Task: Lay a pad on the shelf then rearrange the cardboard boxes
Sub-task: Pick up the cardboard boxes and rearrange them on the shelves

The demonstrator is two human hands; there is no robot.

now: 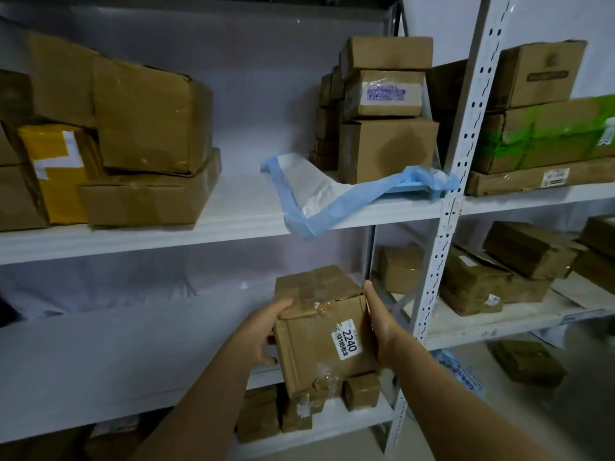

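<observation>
Cardboard box (324,331) w/ white "2240" label (347,340) held between both hands in front of the middle shelf (100,354). Left hand (263,331) grips box's left side, fingers curled round the near-left edge. Right hand (377,322) flat vs. right side, fingers straight & together, pressing. Blue-edged white pad (309,191) lies crumpled on upper shelf (239,207), one corner hanging over front edge, other end just beside a stack of boxes (386,108) at right. More boxes (146,144) piled at left on same shelf. Small boxes (361,390) on the lower shelf below the held one.
</observation>
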